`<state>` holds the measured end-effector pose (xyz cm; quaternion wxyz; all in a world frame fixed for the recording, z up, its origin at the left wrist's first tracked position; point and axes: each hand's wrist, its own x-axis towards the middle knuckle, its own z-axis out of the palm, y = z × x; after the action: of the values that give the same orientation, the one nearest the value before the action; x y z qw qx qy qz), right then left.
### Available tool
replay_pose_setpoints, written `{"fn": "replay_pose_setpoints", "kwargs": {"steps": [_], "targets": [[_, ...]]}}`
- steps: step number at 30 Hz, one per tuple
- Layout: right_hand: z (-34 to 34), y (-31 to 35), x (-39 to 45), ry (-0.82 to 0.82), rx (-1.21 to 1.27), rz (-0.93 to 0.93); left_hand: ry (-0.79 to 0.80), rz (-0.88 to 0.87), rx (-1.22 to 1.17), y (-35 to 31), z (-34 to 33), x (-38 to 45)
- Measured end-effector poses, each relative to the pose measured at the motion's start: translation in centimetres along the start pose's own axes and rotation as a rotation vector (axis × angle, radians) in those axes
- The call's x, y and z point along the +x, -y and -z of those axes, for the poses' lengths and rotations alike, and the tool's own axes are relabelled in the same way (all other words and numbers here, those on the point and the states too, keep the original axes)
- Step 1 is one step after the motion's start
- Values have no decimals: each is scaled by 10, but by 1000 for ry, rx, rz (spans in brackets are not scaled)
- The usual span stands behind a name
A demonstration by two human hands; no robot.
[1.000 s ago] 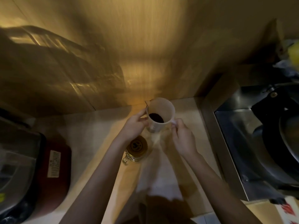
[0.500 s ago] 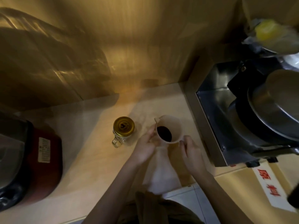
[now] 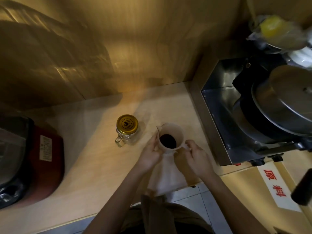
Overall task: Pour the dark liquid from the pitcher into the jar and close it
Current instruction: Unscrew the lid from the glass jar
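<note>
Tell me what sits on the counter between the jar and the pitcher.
Nothing: in the head view, only bare counter separates the jar from the pitcher.

Glass jar (image 3: 127, 136), glossy gold metal lid (image 3: 127, 124)

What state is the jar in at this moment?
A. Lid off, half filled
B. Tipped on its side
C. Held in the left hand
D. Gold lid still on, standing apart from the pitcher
D: the gold lid sits on the upright jar, clear of the pitcher.
</note>
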<state>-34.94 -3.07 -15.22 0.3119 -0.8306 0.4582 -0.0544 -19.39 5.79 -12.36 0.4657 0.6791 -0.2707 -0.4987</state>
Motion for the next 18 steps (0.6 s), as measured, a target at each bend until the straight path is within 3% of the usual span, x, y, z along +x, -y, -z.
{"fn": "replay_pose_setpoints", "kwargs": {"steps": [4, 7, 10, 14, 18], "targets": [[20, 12, 11, -96, -27, -29, -63, 33, 158, -3, 20, -9], [32, 39, 24, -166, -46, 131, -90, -21, 269, -7, 47, -19], [30, 72, 40, -95, -64, 307, -245, -69, 452, -7, 76, -25], [5, 117, 64, 51, -57, 495, -544, -107, 456, 6, 97, -21], [-21, 148, 82, 213, -211, 525, -568, -85, 521, 24, 104, 0]]}}
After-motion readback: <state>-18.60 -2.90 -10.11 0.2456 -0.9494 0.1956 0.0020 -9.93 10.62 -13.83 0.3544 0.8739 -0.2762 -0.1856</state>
